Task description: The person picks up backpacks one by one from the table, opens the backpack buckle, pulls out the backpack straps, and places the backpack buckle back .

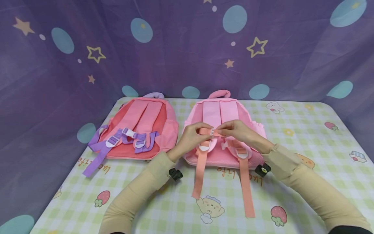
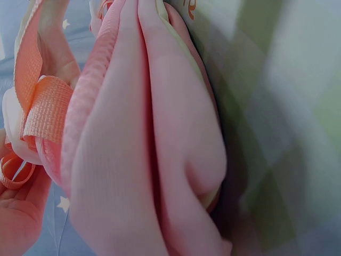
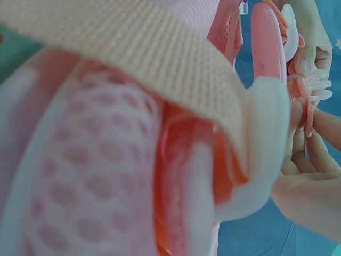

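White buckle on orange strap, over pink backpack, near middle of desk's far edge. Left hand pinches strap one side of buckle, right hand other side; both grips narrow. We judge step in hand: working strap at buckle. Next move, we think, calls for steady left pinch, gentle right pull. Coral backpack lies toward far left corner.

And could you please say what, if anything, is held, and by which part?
The left hand and right hand pinch the flat orange webbing strap either side of its white plastic buckle.
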Demonstrator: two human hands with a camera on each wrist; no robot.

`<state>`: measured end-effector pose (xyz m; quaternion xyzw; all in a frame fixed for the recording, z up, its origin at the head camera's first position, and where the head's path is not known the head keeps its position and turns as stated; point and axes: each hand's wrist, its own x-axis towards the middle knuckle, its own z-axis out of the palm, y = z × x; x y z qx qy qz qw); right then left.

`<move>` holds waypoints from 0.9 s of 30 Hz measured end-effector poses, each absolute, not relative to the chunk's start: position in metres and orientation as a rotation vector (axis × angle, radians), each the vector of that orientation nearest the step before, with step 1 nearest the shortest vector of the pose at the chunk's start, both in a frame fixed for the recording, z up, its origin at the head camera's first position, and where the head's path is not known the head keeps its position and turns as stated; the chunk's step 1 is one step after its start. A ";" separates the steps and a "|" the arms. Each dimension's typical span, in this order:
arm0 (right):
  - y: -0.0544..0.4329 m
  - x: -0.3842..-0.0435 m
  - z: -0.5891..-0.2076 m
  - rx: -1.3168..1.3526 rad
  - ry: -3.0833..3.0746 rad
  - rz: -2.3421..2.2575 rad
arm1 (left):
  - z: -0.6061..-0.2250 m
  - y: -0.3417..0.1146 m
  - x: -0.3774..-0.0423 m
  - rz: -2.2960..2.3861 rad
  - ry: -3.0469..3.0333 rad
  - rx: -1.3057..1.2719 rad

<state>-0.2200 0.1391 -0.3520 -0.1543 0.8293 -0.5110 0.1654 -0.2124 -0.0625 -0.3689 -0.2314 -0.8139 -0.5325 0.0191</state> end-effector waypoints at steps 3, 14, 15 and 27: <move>0.140 -0.220 -0.352 -0.441 2.373 -1.448 | -0.370 -0.063 -0.212 -1.647 -2.525 -0.713; 0.152 -0.219 -0.354 -0.417 2.287 -1.495 | -0.371 -0.064 -0.211 -1.659 -2.510 -0.710; 0.151 -0.219 -0.354 -0.410 2.287 -1.497 | -0.371 -0.064 -0.211 -1.658 -2.511 -0.710; 0.145 -0.218 -0.353 -0.380 2.378 -1.469 | -0.371 -0.064 -0.213 -1.631 -2.533 -0.685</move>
